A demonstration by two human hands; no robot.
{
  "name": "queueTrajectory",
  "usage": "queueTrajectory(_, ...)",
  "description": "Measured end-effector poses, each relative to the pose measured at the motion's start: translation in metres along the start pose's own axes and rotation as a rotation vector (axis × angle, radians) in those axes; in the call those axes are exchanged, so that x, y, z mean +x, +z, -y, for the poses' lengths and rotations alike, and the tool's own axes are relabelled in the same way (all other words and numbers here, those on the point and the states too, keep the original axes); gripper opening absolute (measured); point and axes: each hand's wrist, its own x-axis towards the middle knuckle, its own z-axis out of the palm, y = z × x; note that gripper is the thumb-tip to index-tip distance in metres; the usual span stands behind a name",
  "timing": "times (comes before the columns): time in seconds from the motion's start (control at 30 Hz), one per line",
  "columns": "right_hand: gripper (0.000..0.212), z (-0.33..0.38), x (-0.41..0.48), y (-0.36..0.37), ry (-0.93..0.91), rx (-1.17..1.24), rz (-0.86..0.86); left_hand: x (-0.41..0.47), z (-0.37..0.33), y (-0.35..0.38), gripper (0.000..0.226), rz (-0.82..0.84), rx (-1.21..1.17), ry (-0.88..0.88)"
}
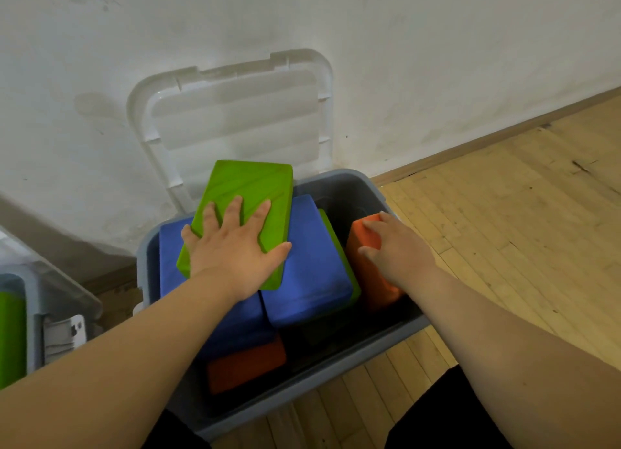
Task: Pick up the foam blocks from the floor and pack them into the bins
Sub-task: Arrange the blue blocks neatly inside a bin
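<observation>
A grey bin (339, 181) stands on the floor against the wall, holding several foam blocks. My left hand (235, 250) lies flat with spread fingers on a green block (252, 183) that tilts on top of two blue blocks (312, 280). My right hand (396, 247) grips the top of an orange block (373, 280) standing on end at the bin's right side. Another orange block (245, 368) lies low at the front of the bin. A second green block's edge (336, 240) shows behind the right blue block.
The bin's clear lid (235, 112) leans upright against the white wall. A second grey bin (30, 314) with a green block (11, 337) inside stands at the left edge. Wooden floor (504, 230) stretches to the right. My dark-clothed knees show at the bottom.
</observation>
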Motion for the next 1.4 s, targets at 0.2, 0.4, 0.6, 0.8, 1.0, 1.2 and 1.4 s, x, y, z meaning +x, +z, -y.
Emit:
queueTrajectory(0.2, 0.067, -0.004, -0.006, 0.0, 0.094, -0.027, 0.244, 0.0, 0.002, -0.001, 0.091, 0.006, -0.01, 0.01)
queueTrajectory(0.4, 0.082, -0.006, -0.007, -0.011, 0.055, -0.209, 0.338, 0.0, 0.002, 0.0, 0.09, -0.006, -0.011, 0.014)
queueTrajectory(0.6, 0.069, -0.007, -0.01, -0.008, 0.043, -0.167, 0.187, 0.002, 0.004, 0.003, 0.091, -0.015, -0.012, 0.011)
queueTrajectory(0.8, 0.073, -0.01, -0.008, 0.003, 0.102, -0.261, 0.278, 0.002, 0.002, 0.003, 0.091, -0.026, -0.015, 0.004)
queueTrajectory(1.0, 0.07, -0.015, -0.003, 0.013, 0.112, -0.167, 0.29, 0.002, 0.003, 0.004, 0.091, -0.02, -0.022, 0.003)
queueTrajectory(1.2, 0.065, -0.009, -0.007, 0.014, 0.14, -0.044, 0.258, 0.0, 0.003, 0.001, 0.087, -0.015, -0.024, 0.011)
queueTrajectory(1.4, 0.067, 0.046, -0.009, 0.008, -0.041, 0.394, 0.029, -0.01, 0.006, -0.003, 0.07, -0.026, -0.117, 0.032)
